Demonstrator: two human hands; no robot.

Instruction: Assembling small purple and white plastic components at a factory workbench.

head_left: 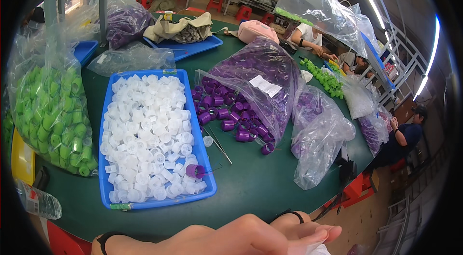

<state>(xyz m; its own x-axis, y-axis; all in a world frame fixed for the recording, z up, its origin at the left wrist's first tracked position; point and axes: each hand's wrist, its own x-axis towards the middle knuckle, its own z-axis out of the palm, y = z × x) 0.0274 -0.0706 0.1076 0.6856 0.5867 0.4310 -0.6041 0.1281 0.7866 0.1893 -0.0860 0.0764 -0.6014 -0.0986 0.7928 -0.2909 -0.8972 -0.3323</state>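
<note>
My left hand reaches across the lower edge with its fingers bent. Beside it my right hand meets it, fingers pressed together. A bit of white material shows under the fingers, mostly cut off by the frame; its kind I cannot make out. Ahead stands a blue tray full of small translucent white plastic caps. One purple cylinder with thin wires lies on the caps at the near right corner. Metal tweezers and a single white cap lie right of the tray.
Purple wired cylinders spill from a clear bag on the green table. A bag of green cylinders stands left, near a plastic bottle. A crumpled clear bag lies right. Other people sit farther back.
</note>
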